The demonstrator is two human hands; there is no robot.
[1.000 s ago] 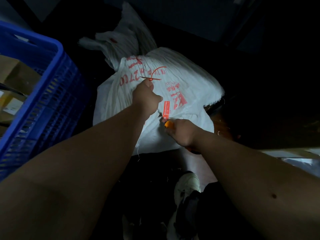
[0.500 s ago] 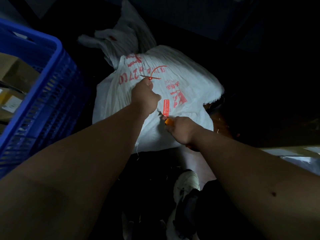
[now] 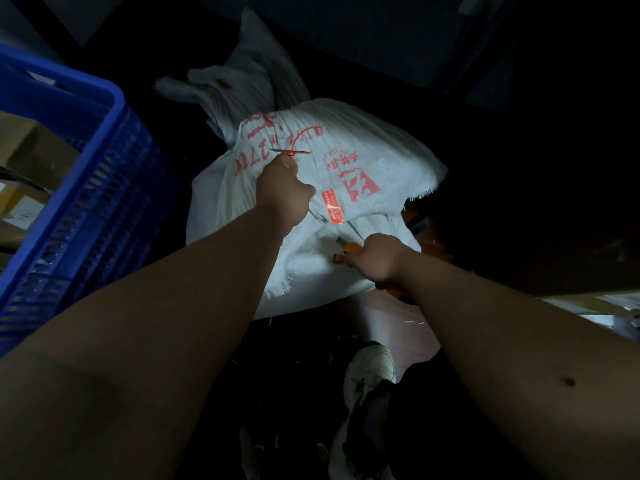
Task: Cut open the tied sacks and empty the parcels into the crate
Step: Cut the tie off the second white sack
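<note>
Left hand [image 3: 284, 192] fists the sack [image 3: 363, 147] by its red tie [image 3: 300, 142]; right hand [image 3: 375, 258] grips an orange knife [image 3: 349, 247], near side

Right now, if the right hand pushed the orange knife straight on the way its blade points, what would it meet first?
The right hand aims the orange knife up-left. Its tip sits at the white sack, so woven cloth comes first, probably near the red label; depth unclear.

sack [image 3: 363, 147]: matt white woven cloth, frayed edge | crate [image 3: 86, 188]: blue plastic lattice | tie [image 3: 301, 142]: red plastic
</note>
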